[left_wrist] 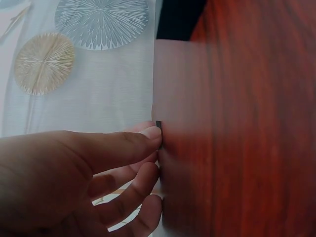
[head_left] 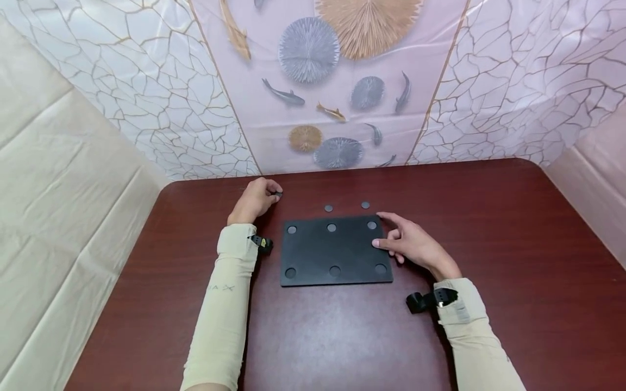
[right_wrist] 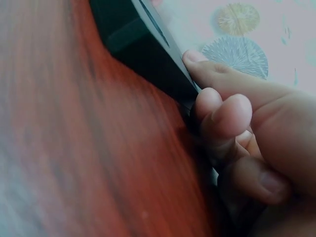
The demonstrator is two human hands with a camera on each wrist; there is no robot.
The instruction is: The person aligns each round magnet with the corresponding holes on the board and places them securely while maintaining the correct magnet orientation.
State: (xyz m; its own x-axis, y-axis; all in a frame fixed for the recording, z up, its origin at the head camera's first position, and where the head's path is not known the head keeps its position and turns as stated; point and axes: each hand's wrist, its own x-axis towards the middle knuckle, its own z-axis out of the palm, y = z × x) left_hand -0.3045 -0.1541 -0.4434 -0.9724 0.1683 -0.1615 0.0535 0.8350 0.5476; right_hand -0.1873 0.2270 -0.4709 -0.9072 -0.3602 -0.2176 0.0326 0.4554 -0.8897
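At the far left of the table, my left hand (head_left: 252, 201) pinches a small dark disc (head_left: 279, 194) between thumb and fingers. In the left wrist view the disc (left_wrist: 158, 126) shows as a thin black edge at the thumb tip, close over the table surface. A flat black board (head_left: 332, 252) lies in the middle, with round recesses along its far and near edges. The far row looks lighter grey than the near row. My right hand (head_left: 413, 241) grips the board's right edge, thumb on top and other fingers curled at the side. Two loose dark discs, one left (head_left: 329, 208) and one right (head_left: 365, 205), lie beyond the board.
The reddish-brown wooden table (head_left: 513, 244) runs back to a patterned cloth wall (head_left: 313, 119). Pale cloth (head_left: 73, 190) hangs along the left side. A black strap-mounted camera sits on each wrist, left (head_left: 263, 244) and right (head_left: 418, 302).
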